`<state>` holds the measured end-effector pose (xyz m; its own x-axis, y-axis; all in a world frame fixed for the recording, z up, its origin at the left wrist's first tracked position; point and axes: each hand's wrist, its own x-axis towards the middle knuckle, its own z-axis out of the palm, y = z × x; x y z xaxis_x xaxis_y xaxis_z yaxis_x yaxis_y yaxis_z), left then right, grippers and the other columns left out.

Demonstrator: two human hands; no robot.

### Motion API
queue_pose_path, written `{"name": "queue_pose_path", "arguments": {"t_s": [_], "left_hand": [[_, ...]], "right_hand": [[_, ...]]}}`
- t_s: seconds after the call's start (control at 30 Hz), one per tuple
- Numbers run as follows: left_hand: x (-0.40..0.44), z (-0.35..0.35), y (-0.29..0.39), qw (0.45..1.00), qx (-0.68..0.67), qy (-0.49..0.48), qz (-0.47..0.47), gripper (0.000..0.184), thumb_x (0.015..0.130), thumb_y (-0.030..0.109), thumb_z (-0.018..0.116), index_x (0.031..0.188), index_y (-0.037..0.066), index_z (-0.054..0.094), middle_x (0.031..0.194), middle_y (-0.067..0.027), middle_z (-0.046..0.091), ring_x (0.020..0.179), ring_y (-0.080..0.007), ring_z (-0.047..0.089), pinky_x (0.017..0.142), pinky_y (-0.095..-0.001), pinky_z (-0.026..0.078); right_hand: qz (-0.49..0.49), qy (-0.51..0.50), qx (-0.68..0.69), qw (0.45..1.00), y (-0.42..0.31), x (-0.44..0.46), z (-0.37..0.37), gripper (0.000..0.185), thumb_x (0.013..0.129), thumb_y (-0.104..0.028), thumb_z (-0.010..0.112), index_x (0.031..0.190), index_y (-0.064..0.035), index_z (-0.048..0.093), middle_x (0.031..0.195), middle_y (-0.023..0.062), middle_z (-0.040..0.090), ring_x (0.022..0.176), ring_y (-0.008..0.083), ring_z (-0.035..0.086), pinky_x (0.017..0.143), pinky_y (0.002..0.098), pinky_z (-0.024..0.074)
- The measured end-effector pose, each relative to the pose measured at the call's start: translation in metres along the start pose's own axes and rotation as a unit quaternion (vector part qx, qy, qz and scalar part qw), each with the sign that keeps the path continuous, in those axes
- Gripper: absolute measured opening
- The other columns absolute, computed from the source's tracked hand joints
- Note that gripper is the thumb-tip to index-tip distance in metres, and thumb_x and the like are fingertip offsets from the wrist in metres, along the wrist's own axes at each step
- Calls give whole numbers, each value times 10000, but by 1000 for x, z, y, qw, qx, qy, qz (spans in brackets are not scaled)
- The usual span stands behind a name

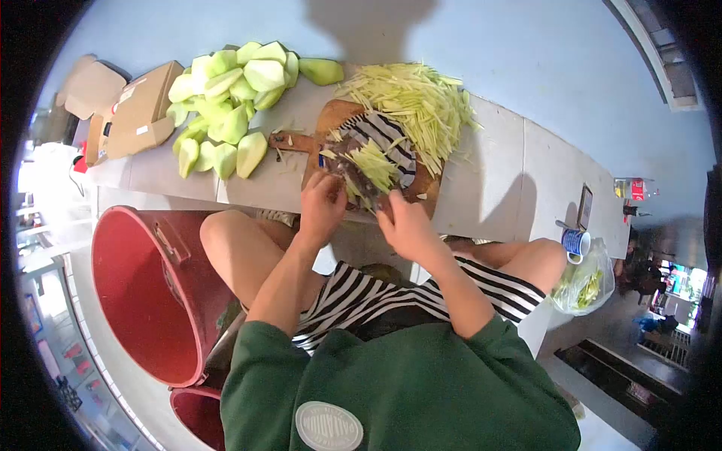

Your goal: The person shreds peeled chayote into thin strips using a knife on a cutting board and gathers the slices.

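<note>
Both of my hands work over a wooden cutting board (427, 197) at the counter's front edge. A black-and-white striped cloth (404, 156) lies on it. Between the hands is a dark, blurred, thin-looking thing (364, 179) whose kind I cannot tell, with pale green shreds (374, 164) on it. My left hand (323, 201) is closed at its left side, fingers curled. At its right end my right hand (410, 225) is closed too, fingertips pressed together. What either hand grips is partly hidden. A brown wooden handle (292, 141) sticks out at the board's left.
Peeled green fruit (229, 105) is piled at the left; a large heap of shreds (410, 101) sits behind the board. Further left are cardboard boxes (141, 113). A red bin (147, 293) stands below. At right are a phone (585, 207), mug (575, 242) and plastic bag (585, 282).
</note>
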<state>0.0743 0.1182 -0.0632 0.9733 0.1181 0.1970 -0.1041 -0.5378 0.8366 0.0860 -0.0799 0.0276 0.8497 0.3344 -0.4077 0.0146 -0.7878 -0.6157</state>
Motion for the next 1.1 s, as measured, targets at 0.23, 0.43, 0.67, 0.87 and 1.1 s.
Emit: {"name": "queue_pose_path", "arguments": {"t_s": [0.23,0.43,0.67,0.87,1.1], "left_hand": [[9,1,13,954,235,-24,-186,247,818,225,722,924,4,691,947,-198,691,879,-397,674,784,-488,544],[21,24,10,956,146,26,-254,230,839,234,700,828,5,716,748,-176,698,710,-337,684,708,-461,529],[76,10,102,945,-112,43,-305,214,846,146,700,793,-61,712,677,-57,664,649,-162,642,621,-352,504],[119,-7,115,954,-218,8,-208,159,923,90,670,971,-60,699,870,-103,711,707,-158,670,609,-300,570],[123,-68,148,929,-308,49,-200,141,926,122,682,933,-19,683,835,-21,640,722,-109,638,627,-270,584]], "right_hand": [[-38,140,61,988,22,-15,-48,295,949,-231,659,1014,20,519,789,260,628,751,480,617,654,483,479],[-67,183,129,972,83,-38,-35,300,962,-227,648,1061,35,541,828,260,656,787,482,637,693,500,497],[-27,225,153,962,115,-47,-38,244,969,-209,661,1014,14,570,746,125,597,638,241,569,630,380,474],[-23,227,246,942,126,-39,-35,220,1016,-235,625,956,-36,552,650,3,529,501,92,470,488,299,411],[-73,178,210,959,82,-27,-32,309,1029,-308,600,1022,-1,559,689,75,593,584,187,586,567,366,476]]}}
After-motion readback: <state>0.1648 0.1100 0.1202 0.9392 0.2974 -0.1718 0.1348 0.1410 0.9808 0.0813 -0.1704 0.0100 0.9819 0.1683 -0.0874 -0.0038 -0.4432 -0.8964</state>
